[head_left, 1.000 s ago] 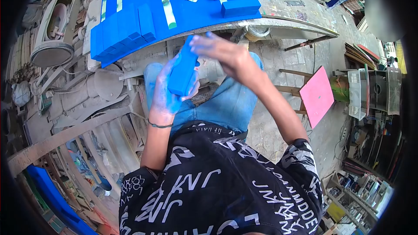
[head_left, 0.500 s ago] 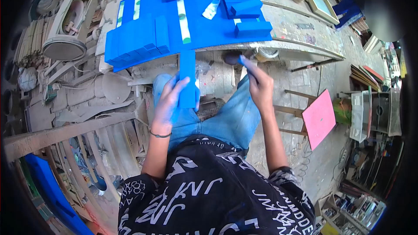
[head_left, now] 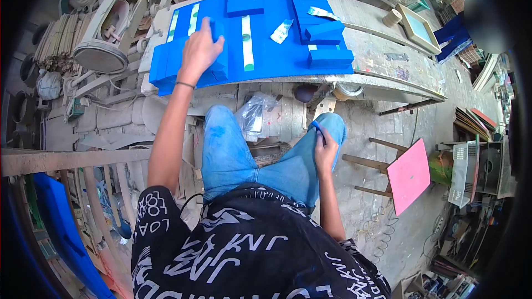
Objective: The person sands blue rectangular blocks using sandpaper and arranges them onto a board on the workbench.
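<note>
I am reaching over a row of blue blocks [head_left: 168,61] at ten o'clock from the middle of my view. They are sitting side by side, close together, along the eight o'clock corner of a blue board [head_left: 265,61]. All are wearing the same flat, bright blue and showing long, straight edges. Their ends are pointing toward me, and those toward the right are looking uneven. I am covering the middle of the row, so some blocks are hiding, and I am not able to tell their full number.
</note>
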The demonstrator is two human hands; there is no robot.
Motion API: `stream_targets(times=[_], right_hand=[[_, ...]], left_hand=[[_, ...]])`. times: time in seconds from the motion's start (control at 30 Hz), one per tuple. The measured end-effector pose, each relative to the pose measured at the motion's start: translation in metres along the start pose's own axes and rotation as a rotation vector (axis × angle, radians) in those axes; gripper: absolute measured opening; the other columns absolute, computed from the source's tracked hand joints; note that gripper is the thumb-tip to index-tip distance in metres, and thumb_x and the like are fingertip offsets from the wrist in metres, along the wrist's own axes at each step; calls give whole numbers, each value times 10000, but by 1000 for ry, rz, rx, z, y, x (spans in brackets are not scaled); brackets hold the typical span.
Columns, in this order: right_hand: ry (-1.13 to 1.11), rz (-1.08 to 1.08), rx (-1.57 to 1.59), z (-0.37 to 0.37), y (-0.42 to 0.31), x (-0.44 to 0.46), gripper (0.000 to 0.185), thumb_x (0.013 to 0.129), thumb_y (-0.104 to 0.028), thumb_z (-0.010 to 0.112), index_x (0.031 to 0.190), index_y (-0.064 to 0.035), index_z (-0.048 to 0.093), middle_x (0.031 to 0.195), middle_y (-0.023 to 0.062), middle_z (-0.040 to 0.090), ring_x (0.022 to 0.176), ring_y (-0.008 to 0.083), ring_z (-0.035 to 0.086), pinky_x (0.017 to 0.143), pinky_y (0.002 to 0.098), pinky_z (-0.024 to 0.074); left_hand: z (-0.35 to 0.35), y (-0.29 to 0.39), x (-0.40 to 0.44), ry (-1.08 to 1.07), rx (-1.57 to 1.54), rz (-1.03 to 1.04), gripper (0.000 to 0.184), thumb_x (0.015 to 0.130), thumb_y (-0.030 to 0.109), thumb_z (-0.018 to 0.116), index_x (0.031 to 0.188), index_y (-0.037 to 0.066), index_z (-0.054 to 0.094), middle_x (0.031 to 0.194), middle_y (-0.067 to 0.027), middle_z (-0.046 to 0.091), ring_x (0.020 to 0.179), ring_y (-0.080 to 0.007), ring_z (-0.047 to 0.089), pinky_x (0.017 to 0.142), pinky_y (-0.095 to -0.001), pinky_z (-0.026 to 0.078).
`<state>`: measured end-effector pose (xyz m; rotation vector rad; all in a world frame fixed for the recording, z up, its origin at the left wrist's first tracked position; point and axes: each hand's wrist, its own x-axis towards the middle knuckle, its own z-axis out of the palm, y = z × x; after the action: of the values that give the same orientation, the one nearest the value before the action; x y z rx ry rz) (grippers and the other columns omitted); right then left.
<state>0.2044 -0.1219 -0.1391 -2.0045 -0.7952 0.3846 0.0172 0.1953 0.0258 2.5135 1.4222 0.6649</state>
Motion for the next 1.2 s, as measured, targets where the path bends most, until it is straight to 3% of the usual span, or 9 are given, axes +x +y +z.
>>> stream_targets(times=[0.33,0.4,0.47,0.57,0.6,0.7,0.83,1.03,1.2], right_hand=[[-12,-15,25,3,5,1,296,855,8,538,1118,-51,662,740,213,621,567,149,546,568,309,449],[31,-89,59,6,4,2,242,871,-23,544,1081,-23,665,625,120,559,555,88,463,516,283,396],[22,-87,53,5,2,2,245,872,-23,542,1083,-26,666,627,121,559,552,90,463,514,284,395],[9,-56,42,1,-2,3,253,872,-22,537,1090,-32,667,631,121,563,549,94,461,513,285,394],[-5,-33,38,1,-3,2,258,872,-21,534,1093,-36,667,633,121,566,548,94,459,513,286,395],[-3,-40,51,4,-4,2,269,870,-16,530,1099,-42,669,631,120,561,542,94,444,514,286,393],[31,-121,74,10,1,3,277,869,-13,528,1104,-48,670,644,121,570,550,93,450,526,283,401],[-46,25,9,2,-5,0,294,865,-8,522,1117,-58,664,763,177,646,635,119,570,618,291,463],[8,-125,47,12,14,1,332,821,24,524,1115,-52,657,926,210,667,815,260,681,756,330,507]], left_hand=[[24,-13,22,-224,389,183,457,793,259,678,1155,38,509,799,-185,670,778,-373,660,648,-480,531],[22,-13,22,-207,412,234,461,791,268,685,1155,43,515,784,-175,669,767,-368,660,639,-475,531],[15,-6,19,-295,377,68,510,775,291,700,1186,52,516,920,-196,661,908,-381,636,734,-480,517],[14,-17,5,-174,395,120,694,727,352,743,1305,91,462,1218,-230,541,1157,-419,494,918,-531,431],[6,-16,-1,-180,396,127,694,727,352,743,1305,91,462,1218,-230,541,1157,-419,494,918,-531,431],[-12,-21,-10,-524,285,247,967,629,421,804,1435,173,331,1505,-177,212,1366,-424,216,1060,-631,221],[-4,-42,-11,-422,357,335,965,616,406,811,1427,166,346,1519,-152,215,1389,-392,202,1075,-628,203],[-5,-40,-9,-444,360,343,916,616,376,805,1399,146,388,1512,-137,245,1395,-362,205,1073,-642,195],[-1,-38,-5,-393,366,474,709,600,310,788,1232,112,534,1497,-156,251,1382,-371,221,1035,-676,225]])
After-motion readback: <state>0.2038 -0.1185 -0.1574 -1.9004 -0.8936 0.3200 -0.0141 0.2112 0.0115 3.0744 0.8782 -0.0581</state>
